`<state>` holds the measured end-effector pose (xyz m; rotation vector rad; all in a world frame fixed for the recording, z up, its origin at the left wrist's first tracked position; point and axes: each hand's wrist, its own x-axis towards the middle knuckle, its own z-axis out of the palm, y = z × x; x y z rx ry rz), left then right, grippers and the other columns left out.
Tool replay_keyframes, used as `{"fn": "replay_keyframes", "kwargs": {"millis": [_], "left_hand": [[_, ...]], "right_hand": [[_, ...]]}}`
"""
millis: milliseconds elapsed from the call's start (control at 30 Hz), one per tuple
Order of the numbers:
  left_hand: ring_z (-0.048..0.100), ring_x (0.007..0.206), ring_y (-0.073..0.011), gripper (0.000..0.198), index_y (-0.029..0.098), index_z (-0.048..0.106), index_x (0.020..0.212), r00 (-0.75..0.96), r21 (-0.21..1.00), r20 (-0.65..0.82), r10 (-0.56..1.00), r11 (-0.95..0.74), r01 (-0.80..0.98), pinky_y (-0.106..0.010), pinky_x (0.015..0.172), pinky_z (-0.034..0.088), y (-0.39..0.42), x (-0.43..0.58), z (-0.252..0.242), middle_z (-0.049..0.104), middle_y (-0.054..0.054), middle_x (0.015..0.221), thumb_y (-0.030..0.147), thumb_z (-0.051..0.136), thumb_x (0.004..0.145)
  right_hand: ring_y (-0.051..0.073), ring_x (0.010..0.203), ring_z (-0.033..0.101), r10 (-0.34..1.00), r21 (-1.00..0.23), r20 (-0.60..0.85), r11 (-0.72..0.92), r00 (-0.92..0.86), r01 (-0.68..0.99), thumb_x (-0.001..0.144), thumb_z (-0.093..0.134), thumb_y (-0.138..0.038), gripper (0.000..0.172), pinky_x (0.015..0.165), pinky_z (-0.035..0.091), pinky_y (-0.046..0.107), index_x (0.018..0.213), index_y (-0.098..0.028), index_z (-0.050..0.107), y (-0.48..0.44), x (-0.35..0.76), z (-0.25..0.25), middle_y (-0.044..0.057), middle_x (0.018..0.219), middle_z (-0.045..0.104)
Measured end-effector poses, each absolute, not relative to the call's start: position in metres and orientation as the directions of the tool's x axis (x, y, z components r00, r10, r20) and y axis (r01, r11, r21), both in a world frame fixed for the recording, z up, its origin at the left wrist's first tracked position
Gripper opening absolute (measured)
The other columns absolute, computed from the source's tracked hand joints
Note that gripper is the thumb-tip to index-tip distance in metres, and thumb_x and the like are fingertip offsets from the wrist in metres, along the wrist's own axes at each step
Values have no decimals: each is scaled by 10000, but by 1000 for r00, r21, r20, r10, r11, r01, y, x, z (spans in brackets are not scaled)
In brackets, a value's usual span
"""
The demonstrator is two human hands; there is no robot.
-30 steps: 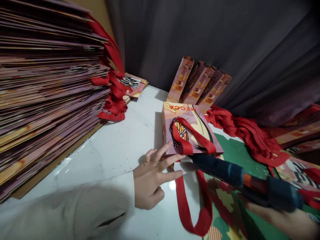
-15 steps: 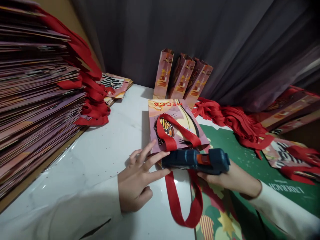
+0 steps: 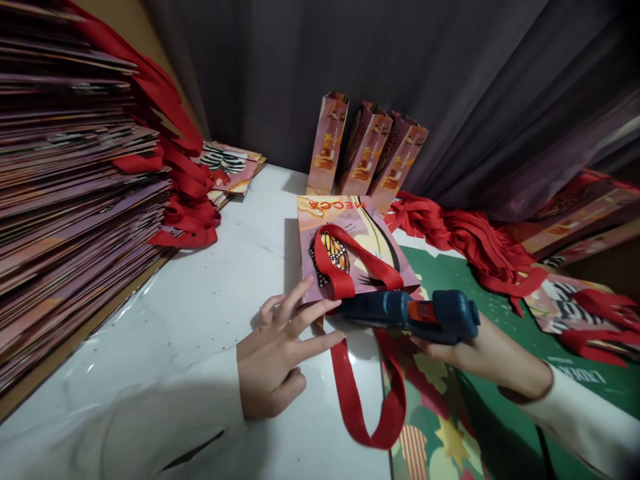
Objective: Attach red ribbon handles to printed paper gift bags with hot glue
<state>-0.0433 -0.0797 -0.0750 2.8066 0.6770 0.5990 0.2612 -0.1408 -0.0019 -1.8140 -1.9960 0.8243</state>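
Note:
A small pink paper gift bag (image 3: 310,250) printed MECCA lies flat, a butterfly on its face. One red ribbon handle (image 3: 345,283) rests on it; another red ribbon loop (image 3: 350,400) hangs from its near end. My right hand (image 3: 465,347) is closed round a dark blue, gun-shaped power tool (image 3: 395,310) with an orange-red part on top. The tool's front end is over the bag's near edge, its tip partly hidden. My left hand (image 3: 280,353) is open, fingers spread, with fingertips at the bag's near edge beside the tool.
A tall stack of flat bags (image 3: 85,180) with red ribbons fills the left. Three upright bags (image 3: 327,143) stand by the grey curtain (image 3: 280,60). Red ribbons (image 3: 470,247) and a zebra-print bag (image 3: 555,303) lie right, near a green LADERACH-printed sheet (image 3: 515,360). The tabletop (image 3: 220,293) is white.
My right hand has drawn the blue tool slightly to the right, away from my left fingertips. The left hand and the bag stay nearly in place.

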Motion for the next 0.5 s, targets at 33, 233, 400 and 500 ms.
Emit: {"fn": "replay_keyframes", "kwargs": {"millis": [33, 233, 400, 500], "left_hand": [[82, 1438, -430, 818, 357, 512, 1347, 814, 276, 340, 471, -877, 393, -578, 990, 247, -80, -43, -75, 222, 18, 1579, 95, 496, 572], [58, 1447, -415, 853, 375, 468, 1373, 818, 273, 337, 466, -880, 389, -569, 984, 248, -79, -44, -76, 211, 22, 1586, 102, 502, 565], [51, 1451, -401, 848, 376, 461, 1378, 815, 263, 349, 463, -883, 389, -552, 991, 239, -79, -44, -78, 209, 28, 1586, 114, 500, 572], [61, 1447, -409, 842, 372, 463, 1382, 815, 257, 355, 458, -886, 386, -555, 997, 226, -79, -44, -79, 214, 26, 1584, 127, 507, 577]], "right_hand": [[165, 571, 618, 981, -598, -141, 23, -133, 802, 749, 612, -339, 170, 519, 509, 236, 788, -179, 655, -142, 262, -1, 15, 680, 685], [199, 651, 661, 981, -551, -151, 16, -119, 834, 759, 571, -342, 215, 598, 544, 264, 855, -166, 650, -145, 264, 5, 46, 764, 721], [201, 671, 663, 985, -522, -121, 43, -124, 852, 770, 605, -362, 223, 608, 553, 265, 892, -187, 672, -149, 272, 8, 36, 816, 730], [200, 651, 668, 987, -509, -107, 50, -121, 859, 763, 619, -349, 179, 576, 548, 249, 843, -199, 679, -151, 274, 11, 26, 772, 726]]}}
